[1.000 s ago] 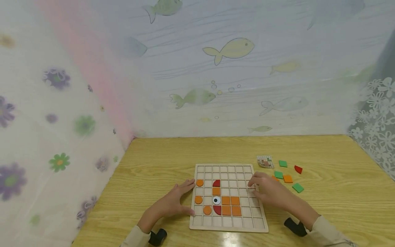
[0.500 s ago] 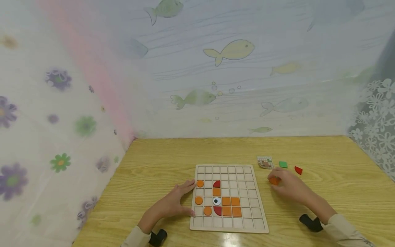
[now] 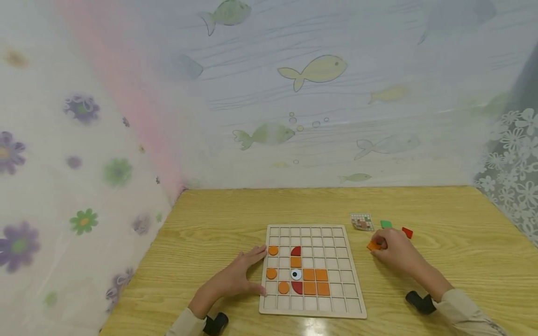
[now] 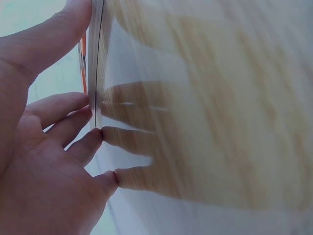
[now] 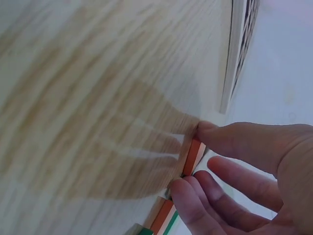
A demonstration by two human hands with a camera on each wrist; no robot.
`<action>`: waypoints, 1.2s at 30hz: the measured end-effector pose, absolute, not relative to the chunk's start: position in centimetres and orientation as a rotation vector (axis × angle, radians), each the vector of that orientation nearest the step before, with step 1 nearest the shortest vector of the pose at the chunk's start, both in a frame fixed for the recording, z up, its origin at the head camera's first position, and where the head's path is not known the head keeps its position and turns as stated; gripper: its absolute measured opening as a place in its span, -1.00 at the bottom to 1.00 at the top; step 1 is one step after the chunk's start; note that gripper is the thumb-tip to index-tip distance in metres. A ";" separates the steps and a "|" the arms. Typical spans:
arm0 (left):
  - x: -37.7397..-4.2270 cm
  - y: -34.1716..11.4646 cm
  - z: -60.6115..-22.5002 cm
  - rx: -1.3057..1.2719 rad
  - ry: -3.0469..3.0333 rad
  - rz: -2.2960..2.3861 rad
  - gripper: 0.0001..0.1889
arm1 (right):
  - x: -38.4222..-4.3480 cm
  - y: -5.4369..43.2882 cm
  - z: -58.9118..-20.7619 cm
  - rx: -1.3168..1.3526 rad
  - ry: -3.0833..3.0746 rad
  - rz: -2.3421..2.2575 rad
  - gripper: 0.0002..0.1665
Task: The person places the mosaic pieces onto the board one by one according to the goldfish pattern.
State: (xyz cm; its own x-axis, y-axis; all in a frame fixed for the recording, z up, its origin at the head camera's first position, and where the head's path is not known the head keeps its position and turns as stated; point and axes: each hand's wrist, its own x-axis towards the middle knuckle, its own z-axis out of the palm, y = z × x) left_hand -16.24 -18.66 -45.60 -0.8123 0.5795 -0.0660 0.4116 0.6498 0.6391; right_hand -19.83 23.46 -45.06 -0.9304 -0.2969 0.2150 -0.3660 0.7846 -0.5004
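A wooden grid board (image 3: 313,314) lies on the table with orange squares (image 3: 308,288), orange discs (image 3: 273,251), red quarter-round tiles (image 3: 296,287) and an eye tile (image 3: 296,274) in its cells. My left hand (image 3: 235,279) rests against the board's left edge, fingers spread and thumb apart; the left wrist view shows its fingertips at the side of the board (image 4: 97,58). To the right of the board, my right hand (image 3: 397,249) pinches a loose orange square tile (image 5: 194,157) between thumb and fingers, low at the tabletop.
Behind the right hand lie a small pattern card (image 3: 362,222), a green square (image 3: 385,224) and a red quarter-round piece (image 3: 407,232). Another orange tile (image 5: 162,215) sits beside the fingers in the right wrist view. A fish-printed curtain (image 3: 269,158) hangs behind the table.
My right hand has moved right from the board's right edge to the loose tiles and now pinches an orange square tile. My left hand has stayed at the board's left edge.
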 end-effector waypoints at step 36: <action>-16.2 -18.6 -45.3 0.790 2.650 0.782 0.03 | -20.4 23.6 -44.6 0.581 -2.959 0.913 -0.78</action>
